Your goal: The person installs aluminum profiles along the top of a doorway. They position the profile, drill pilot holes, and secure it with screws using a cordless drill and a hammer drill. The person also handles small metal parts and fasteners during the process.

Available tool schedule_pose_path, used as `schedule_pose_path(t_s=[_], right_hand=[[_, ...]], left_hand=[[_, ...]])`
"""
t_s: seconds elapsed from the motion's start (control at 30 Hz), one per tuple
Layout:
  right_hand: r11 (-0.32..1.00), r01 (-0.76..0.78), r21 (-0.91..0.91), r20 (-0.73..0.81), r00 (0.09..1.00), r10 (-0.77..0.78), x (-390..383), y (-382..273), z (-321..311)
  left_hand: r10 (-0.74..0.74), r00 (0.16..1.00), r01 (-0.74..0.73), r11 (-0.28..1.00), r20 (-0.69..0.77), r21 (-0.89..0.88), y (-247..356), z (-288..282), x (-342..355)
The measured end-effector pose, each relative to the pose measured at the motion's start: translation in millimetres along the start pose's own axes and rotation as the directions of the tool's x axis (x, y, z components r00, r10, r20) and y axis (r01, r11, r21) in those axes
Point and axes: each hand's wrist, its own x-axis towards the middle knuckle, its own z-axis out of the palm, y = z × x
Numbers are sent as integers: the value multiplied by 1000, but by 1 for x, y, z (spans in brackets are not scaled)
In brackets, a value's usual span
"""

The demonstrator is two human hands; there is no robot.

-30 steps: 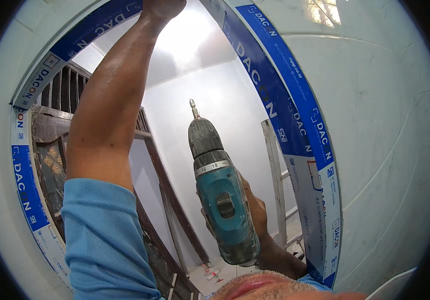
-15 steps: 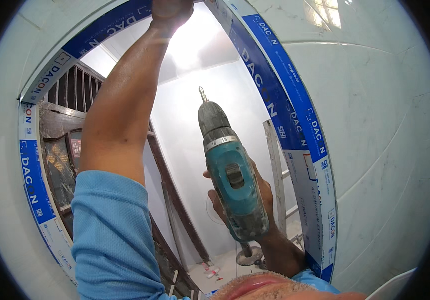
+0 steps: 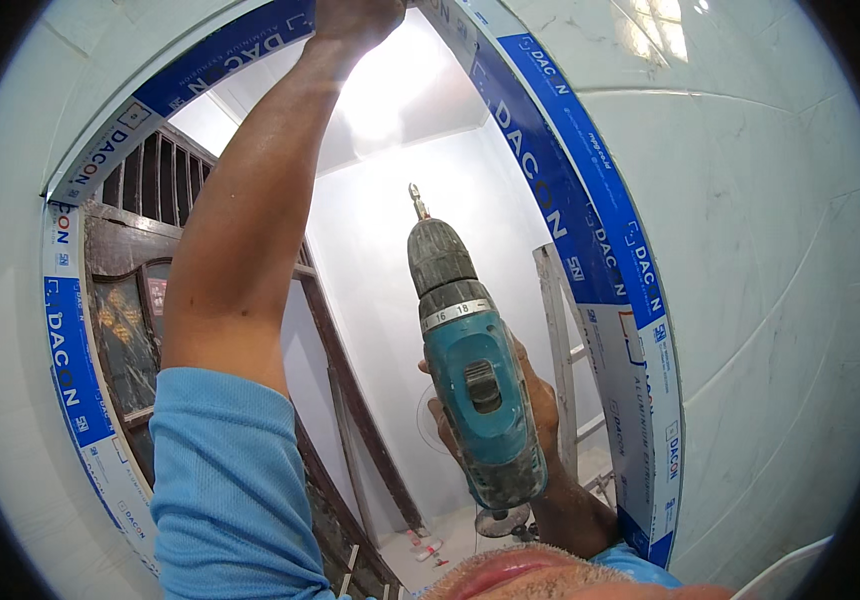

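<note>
My right hand (image 3: 543, 405) is wrapped around the grip of a teal and black cordless drill (image 3: 483, 400), partly hidden behind its body. The drill tilts upward, with a short metal bit (image 3: 417, 203) in its chuck, apart from the frame. My left arm reaches up to the top of a door frame (image 3: 225, 62) covered in blue and white protective film. At the upper picture edge, my left hand (image 3: 358, 20) is by the frame's top right corner. Its fingers are cut off from view, so what they hold or touch does not show.
Glossy pale marbled tiles (image 3: 750, 300) flank the opening. Beyond it, a dark wooden door (image 3: 130, 250) with barred and glass panels is at left. A ladder-like upright (image 3: 557, 350) stands at right, before a white wall (image 3: 380, 250). Small items (image 3: 425, 548) lie on the floor.
The drill has shifted slightly down and to the right, still in my right hand. My left hand stays up by the frame's top. The whole view has shifted a little.
</note>
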Motion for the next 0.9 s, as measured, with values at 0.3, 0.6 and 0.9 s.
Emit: schedule_pose_path(t_s=[0.3, 0.6, 0.9], right_hand=[[974, 134, -183, -20, 990, -140, 7, 3, 8], [933, -30, -358, -96, 995, -5, -14, -11, 3], [916, -162, -366, -45, 987, 157, -19, 10, 36]], left_hand=[[-91, 968, 98, 995, 233, -18, 15, -29, 12], [-1, 981, 2, 1000, 196, -2, -70, -129, -12], [-455, 865, 133, 615, 212, 777, -220, -318, -126]])
